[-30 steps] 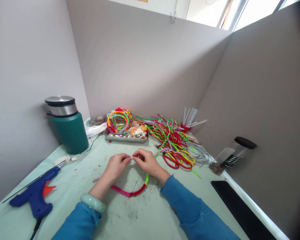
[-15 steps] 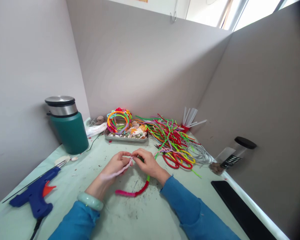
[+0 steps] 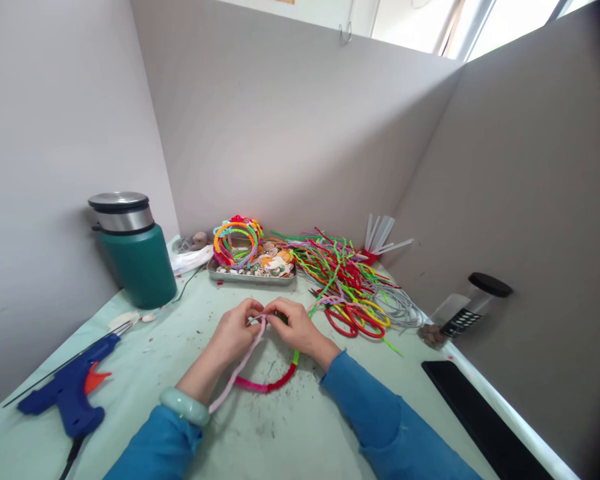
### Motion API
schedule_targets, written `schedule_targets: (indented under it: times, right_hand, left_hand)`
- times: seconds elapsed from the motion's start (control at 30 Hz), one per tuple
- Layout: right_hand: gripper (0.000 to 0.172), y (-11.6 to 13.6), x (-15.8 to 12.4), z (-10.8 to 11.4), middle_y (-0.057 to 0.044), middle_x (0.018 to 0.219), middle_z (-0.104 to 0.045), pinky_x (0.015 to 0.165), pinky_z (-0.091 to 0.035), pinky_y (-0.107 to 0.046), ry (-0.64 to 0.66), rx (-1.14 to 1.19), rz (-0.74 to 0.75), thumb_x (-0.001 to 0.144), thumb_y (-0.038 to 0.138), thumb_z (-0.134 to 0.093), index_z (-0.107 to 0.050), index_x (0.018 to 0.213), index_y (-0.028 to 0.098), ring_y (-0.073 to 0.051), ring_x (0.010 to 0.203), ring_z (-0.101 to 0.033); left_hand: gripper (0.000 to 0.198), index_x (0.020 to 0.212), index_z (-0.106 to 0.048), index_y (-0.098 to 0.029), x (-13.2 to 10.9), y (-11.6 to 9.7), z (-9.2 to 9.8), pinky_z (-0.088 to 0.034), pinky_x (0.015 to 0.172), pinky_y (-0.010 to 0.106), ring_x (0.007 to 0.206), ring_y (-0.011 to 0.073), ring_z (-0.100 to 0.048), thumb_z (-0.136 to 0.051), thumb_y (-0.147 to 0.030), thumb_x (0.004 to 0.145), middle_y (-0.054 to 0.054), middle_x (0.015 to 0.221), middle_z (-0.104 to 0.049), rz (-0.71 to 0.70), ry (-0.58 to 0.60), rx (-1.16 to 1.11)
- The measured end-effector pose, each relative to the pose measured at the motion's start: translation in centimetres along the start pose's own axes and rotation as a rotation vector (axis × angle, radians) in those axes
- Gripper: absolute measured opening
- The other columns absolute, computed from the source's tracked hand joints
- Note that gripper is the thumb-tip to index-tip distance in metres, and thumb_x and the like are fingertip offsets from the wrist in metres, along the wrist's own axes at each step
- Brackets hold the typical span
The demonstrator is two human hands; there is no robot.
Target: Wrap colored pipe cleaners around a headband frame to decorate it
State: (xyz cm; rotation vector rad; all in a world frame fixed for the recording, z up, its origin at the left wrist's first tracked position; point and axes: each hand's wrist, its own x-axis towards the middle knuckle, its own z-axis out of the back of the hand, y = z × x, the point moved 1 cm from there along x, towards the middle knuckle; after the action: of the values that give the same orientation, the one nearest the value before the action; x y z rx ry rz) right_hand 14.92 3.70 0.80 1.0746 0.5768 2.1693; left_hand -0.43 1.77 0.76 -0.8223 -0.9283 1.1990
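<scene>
In the head view my left hand (image 3: 233, 337) and my right hand (image 3: 295, 327) meet over the middle of the table, fingertips almost touching. A pale pink pipe cleaner (image 3: 243, 365) runs from between the fingertips down past my left wrist; the left fingers are closed near its upper end. My right thumb and fingers pinch a curved band (image 3: 283, 380) wrapped in green, red and hot pink fuzzy lengths. Its free part bends below the hands toward the left. The exact joint at the fingertips is too small to make out.
A metal tray (image 3: 250, 279) holds colourful hoops and buttons. Right of it lie a heap of pipe cleaners (image 3: 335, 260) and red-handled scissors (image 3: 343, 323). At left are a green bottle (image 3: 137, 267) and blue glue gun (image 3: 73, 390); at right, a jar (image 3: 463, 317) and black strip (image 3: 480, 413).
The pale pink pipe cleaner's loose end has swung down off my left forearm and now crosses the band's hot pink end. My left hand has turned slightly; the right has barely moved.
</scene>
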Motion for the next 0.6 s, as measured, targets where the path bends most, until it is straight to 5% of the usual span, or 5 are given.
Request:
schedule_targets:
  times: [0.17,0.43,0.6]
  right_hand:
    - [0.010,-0.25,-0.06,-0.11,-0.004,0.082,-0.061,0.071,-0.041,-0.026,-0.015,-0.017,-0.020,0.080,0.015,-0.050,-0.058,0.085,0.017,-0.015,0.078,-0.055]
    - [0.008,-0.52,-0.10,-0.20,-0.003,0.078,-0.060,0.066,-0.040,-0.024,-0.017,-0.037,-0.023,0.080,0.015,-0.050,-0.057,0.083,0.017,-0.014,0.074,-0.054]
    - [0.007,-0.19,-0.15,-0.14,-0.002,0.077,-0.059,0.066,-0.039,-0.024,-0.005,-0.046,-0.004,0.080,0.015,-0.051,-0.057,0.082,0.017,-0.013,0.072,-0.054]
  left_hand:
    - [0.013,0.074,-0.058,-0.020,-0.04,-0.63,0.41,-0.033,0.056,0.021,0.061,0.0128,-0.050,-0.055,-0.030,0.066,0.000,0.068,-0.060,-0.032,-0.106,0.312]
    - [0.022,0.068,-0.060,-0.019,0.06,-0.66,0.33,-0.031,0.054,0.022,0.057,0.0135,-0.050,-0.051,-0.039,0.072,-0.001,0.058,-0.058,-0.050,-0.075,0.283]
    - [0.027,0.067,-0.062,-0.015,0.26,-0.07,0.42,-0.034,0.051,0.022,0.054,0.0131,-0.050,-0.057,-0.042,0.065,0.001,0.059,-0.061,0.093,-0.104,0.072]
